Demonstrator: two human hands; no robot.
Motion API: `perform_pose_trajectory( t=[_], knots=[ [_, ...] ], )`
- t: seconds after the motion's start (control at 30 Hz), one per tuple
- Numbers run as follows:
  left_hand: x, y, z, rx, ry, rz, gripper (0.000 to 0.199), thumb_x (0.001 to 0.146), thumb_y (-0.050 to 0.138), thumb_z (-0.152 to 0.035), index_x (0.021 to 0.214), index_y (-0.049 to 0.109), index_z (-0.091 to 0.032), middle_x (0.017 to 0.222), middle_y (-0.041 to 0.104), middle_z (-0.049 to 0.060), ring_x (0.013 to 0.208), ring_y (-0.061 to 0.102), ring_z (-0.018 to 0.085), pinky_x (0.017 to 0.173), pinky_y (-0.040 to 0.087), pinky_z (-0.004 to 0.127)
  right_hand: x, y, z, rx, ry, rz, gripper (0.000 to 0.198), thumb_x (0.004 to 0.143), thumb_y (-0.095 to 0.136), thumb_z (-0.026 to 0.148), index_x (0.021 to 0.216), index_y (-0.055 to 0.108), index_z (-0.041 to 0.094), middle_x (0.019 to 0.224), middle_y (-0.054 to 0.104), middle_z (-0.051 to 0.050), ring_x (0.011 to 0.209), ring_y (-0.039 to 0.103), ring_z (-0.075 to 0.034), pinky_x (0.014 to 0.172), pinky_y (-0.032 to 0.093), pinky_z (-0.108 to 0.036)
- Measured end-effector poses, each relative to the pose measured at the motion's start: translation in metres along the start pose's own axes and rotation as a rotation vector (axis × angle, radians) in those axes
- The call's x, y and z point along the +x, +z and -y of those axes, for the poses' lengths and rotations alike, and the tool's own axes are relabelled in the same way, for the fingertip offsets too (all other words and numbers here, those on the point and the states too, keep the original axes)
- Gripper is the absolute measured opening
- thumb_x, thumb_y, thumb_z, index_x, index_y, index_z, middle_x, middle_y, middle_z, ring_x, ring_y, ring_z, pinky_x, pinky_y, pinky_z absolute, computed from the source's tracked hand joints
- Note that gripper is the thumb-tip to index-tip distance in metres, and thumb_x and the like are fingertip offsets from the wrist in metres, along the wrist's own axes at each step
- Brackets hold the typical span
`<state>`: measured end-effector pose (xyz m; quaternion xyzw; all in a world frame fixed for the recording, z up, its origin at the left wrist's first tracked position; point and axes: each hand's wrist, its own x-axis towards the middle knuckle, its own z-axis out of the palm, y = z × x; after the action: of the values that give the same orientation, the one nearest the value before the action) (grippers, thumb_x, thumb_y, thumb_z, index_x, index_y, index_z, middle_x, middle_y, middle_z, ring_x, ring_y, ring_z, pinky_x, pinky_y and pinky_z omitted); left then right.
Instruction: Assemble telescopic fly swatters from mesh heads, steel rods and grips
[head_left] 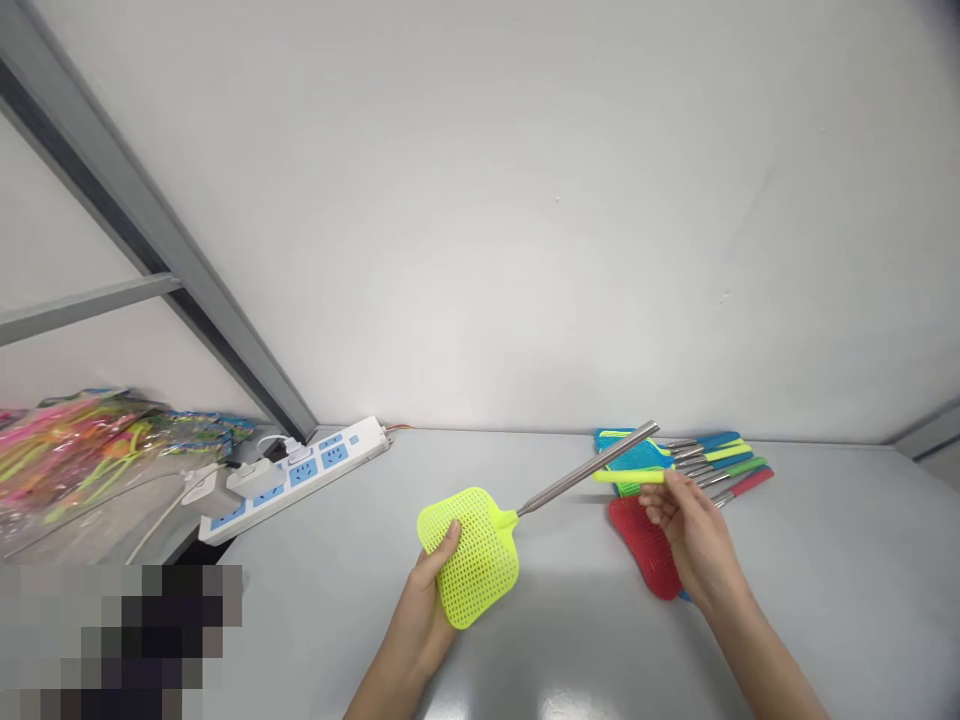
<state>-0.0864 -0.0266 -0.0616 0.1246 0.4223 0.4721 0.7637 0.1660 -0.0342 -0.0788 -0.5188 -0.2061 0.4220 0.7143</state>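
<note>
A yellow-green fly swatter head (pixel 477 560) with a perforated, rounded face is pinched in my left hand (pixel 429 600), thumb on top. From its neck a metal rod (pixel 589 468) slants up to the right, its far end bare. Between the fingers of my right hand (pixel 694 535) is a yellow-green handle grip (pixel 630 477), apart from the rod and pointing left. Behind and beneath the right hand lie several fly swatters, among them a blue head (pixel 637 455) and a red head (pixel 646 545); my hand partly hides them.
A white power strip (pixel 300 485) with plugs lies on the grey table (pixel 315 620) at left. Beyond it are clear bags of colourful plastic items (pixel 97 450). A grey metal frame (pixel 165 240) rises at the left, and a pale wall (pixel 525 220) stands behind the table.
</note>
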Motion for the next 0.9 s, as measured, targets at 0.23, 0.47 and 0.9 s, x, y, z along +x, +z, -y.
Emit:
perform_pose_trajectory(
  t=[0.23,0.47,0.9],
  knots=[
    [-0.003,0.006,-0.001,0.039,0.035,-0.087,0.032,0.067,0.061,-0.021,0.098,0.056,-0.014,0.09,0.065,0.008,0.081,0.061,0.021,0.075,0.047,0.029,0.016,0.005,0.035,0.143,-0.139,0.004,0.018,0.069,0.058,0.034,0.071,0.054,0.016,0.061,0.054,0.002,0.049,0.049,-0.007,0.045,0.042,-0.018],
    [0.0,0.004,0.0,0.065,-0.005,-0.089,0.032,0.065,0.063,-0.02,0.095,0.057,-0.013,0.085,0.066,0.009,0.077,0.062,0.022,0.073,0.048,0.032,0.023,0.006,0.036,0.218,-0.066,0.012,0.018,0.067,0.06,0.032,0.07,0.055,0.015,0.064,0.056,0.0,0.054,0.053,-0.008,0.05,0.046,-0.018],
    [0.001,0.005,0.004,0.107,-0.007,-0.077,0.032,0.065,0.062,-0.023,0.094,0.056,-0.012,0.088,0.065,0.01,0.075,0.062,0.022,0.073,0.048,0.031,0.025,-0.005,0.052,0.218,-0.112,-0.027,0.015,0.069,0.06,0.029,0.072,0.058,0.015,0.062,0.055,0.0,0.056,0.054,-0.008,0.052,0.047,-0.017]
  ],
)
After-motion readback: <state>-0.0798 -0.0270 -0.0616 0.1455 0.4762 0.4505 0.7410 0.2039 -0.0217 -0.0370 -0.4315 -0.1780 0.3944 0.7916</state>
